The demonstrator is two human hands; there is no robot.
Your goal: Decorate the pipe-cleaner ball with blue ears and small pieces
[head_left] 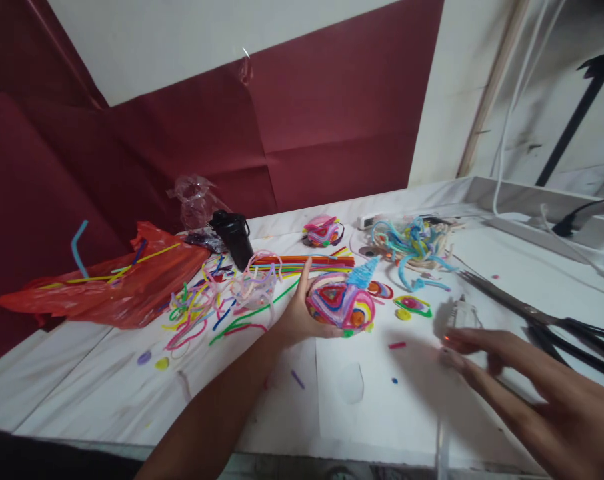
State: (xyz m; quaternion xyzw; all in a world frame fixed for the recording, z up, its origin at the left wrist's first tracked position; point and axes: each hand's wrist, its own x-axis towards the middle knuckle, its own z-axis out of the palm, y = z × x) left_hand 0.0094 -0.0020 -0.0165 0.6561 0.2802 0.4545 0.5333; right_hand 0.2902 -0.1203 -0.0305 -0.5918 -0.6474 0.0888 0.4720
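My left hand (298, 313) is closed round the left side of a rounded, mask-like craft piece (339, 303) made of coiled, many-coloured pipe cleaners. A light-blue pointed horn (365, 272) sticks up from its top right. My right hand (487, 360) pinches a whitish hot glue gun (463, 313), its nozzle pointing away from me and a small red light showing by my fingertips. A clear glue stick (441, 443) trails below it toward the table's front edge. Just right of the mask piece lies a flat, eye-shaped coil (413, 305) with a green rim.
A second coiled piece (324, 231) stands at the back. Loose pipe cleaners (192, 320), a red plastic bag (132, 293) and a black bottle (233, 239) are on the left. Black-handled scissors (537, 313), a blue-and-beige pipe-cleaner bundle (415, 240) and a power strip (557, 233) are on the right.
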